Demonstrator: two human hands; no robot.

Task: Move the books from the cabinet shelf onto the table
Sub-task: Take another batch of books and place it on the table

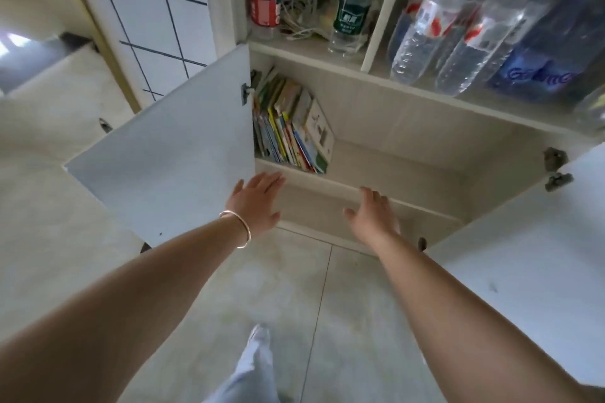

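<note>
Nearest us: a pale trouser leg and shoe on the light tiled floor. Both our bare forearms reach forward over it. We see our left hand with fingers spread flat, empty, holding nothing; a thin metal bangle sits on that wrist. Our right hand is also open with fingers loosely curled, empty, hovering in front of the lower shelf edge.

Both cabinet doors stand open: left door just beside our left hand, right door off to our right.

The books sit on the cabinet shelf, packed into its far left corner, beyond and above our left fingertips, not touched by either hand. Our right hand is further from them, well to their right. They are a row of thin, colourful volumes, spines yellow, green, red and blue, all leaning rightwards; the outermost one shows a white cover with small pictures. The rest of that shelf to the right is bare.

Further back, the upper shelf holds a red-labelled bottle, a green-labelled bottle, tangled cables between them, and clear water bottles leaning in the right compartment.
</note>
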